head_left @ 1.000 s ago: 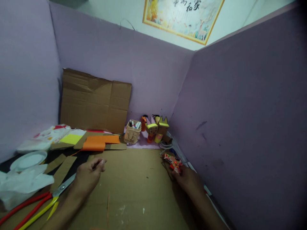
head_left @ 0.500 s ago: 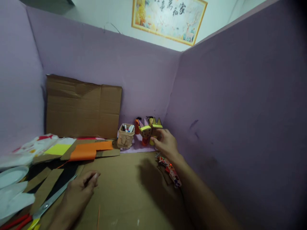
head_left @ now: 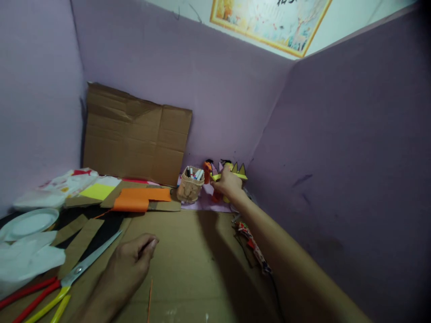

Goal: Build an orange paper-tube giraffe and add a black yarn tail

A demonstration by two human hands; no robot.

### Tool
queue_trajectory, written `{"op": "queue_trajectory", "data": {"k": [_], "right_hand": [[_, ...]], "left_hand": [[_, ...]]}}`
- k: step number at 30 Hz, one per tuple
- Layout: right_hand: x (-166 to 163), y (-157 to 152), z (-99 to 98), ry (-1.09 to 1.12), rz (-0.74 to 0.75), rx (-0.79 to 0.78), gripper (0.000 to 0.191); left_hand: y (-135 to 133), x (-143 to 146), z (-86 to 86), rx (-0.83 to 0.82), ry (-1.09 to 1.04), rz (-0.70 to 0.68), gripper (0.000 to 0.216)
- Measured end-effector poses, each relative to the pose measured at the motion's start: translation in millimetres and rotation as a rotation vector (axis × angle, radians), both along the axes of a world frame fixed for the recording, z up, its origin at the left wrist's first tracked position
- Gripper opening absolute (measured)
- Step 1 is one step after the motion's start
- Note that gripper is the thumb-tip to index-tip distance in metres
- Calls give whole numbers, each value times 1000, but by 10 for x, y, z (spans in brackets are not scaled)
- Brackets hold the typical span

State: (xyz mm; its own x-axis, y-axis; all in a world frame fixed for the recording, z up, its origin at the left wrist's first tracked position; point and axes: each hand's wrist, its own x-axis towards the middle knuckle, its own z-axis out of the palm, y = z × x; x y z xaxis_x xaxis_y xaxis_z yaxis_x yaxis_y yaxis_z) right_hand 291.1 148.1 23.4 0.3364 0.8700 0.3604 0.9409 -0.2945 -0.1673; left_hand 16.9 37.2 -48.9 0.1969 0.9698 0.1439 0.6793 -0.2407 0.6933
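Observation:
My right hand [head_left: 230, 183] reaches to the back corner, its fingers closed around a paper figure with a yellow band [head_left: 216, 177] and pointed pink ears. The hand hides most of this figure. Beside it, another figure's yellow band with pointed tips [head_left: 239, 176] shows to the right. An orange figure with black hair [head_left: 207, 172] stands behind. Under my right forearm lies a patterned glue gun [head_left: 253, 246] with a cord. My left hand [head_left: 129, 264] rests low over the cardboard, fingers curled and nothing visible in them, just right of large scissors [head_left: 78, 270].
A woven holder with markers [head_left: 190, 188] stands left of the figures. Orange paper [head_left: 131, 202], yellow paper [head_left: 97, 191] and cardboard strips [head_left: 81, 240] lie left. A white plate [head_left: 32, 223] sits at the left edge. Cardboard [head_left: 134, 134] leans on the purple back wall.
My right hand has moved from the right-hand figure onto the pink-eared one, covering it. The view has shifted, so most things sit further right and higher. My left hand stays curled.

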Motion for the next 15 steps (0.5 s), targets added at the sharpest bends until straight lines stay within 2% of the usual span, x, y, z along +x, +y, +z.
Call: {"op": "queue_trajectory", "data": {"k": [3, 6, 15], "right_hand": [[-3, -1, -18, 12, -24, 22, 56], [-16, -37, -51, 43, -44, 56, 61], [-85, -97, -221, 111, -83, 150, 52]], "left_hand": [[3, 1, -48, -11, 17, -32, 34], [0, 6, -89, -22, 41, -37, 33], [-57, 17, -64, 30, 19, -71, 29]]}}
